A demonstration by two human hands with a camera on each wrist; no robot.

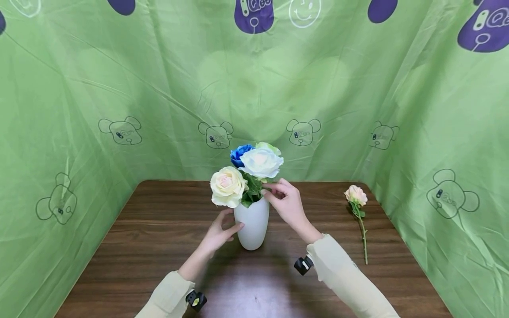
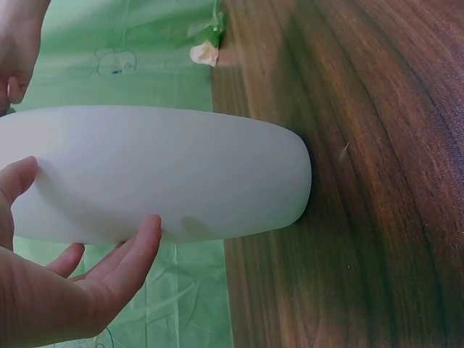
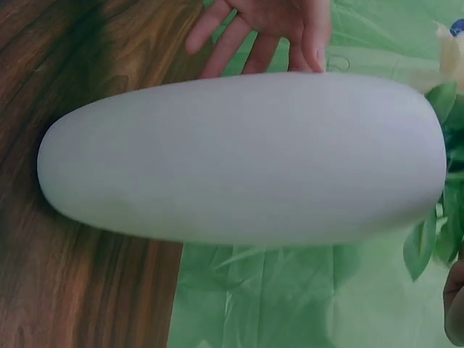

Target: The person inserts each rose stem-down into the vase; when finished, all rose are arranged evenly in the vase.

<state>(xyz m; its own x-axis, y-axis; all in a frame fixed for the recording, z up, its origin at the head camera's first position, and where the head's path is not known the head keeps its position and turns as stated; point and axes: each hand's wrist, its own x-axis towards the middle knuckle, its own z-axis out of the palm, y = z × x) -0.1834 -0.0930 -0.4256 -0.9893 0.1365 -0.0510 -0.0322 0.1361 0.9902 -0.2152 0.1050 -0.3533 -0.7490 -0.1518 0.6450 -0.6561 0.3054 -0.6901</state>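
A white vase [image 1: 252,225] stands upright on the table and holds several artificial roses. A cream rose [image 1: 228,187] leans out to the left; a pale blue-white rose [image 1: 261,162], a blue rose [image 1: 241,155] and a light green bloom [image 1: 268,148] rise behind it. My left hand [image 1: 218,233] rests lightly at the vase's left side, its fingers fairly straight, also seen as the spread hand [image 3: 268,32] in the right wrist view. At the vase's mouth my right hand [image 1: 287,202] pinches a rose stem among the leaves [image 1: 251,190]; which bloom it bears is hidden.
A pink rose [image 1: 356,195] with a long green stem lies on the right of the brown wooden table [image 1: 159,234]. Green printed cloth [image 1: 171,97] hangs behind and along both sides of the table.
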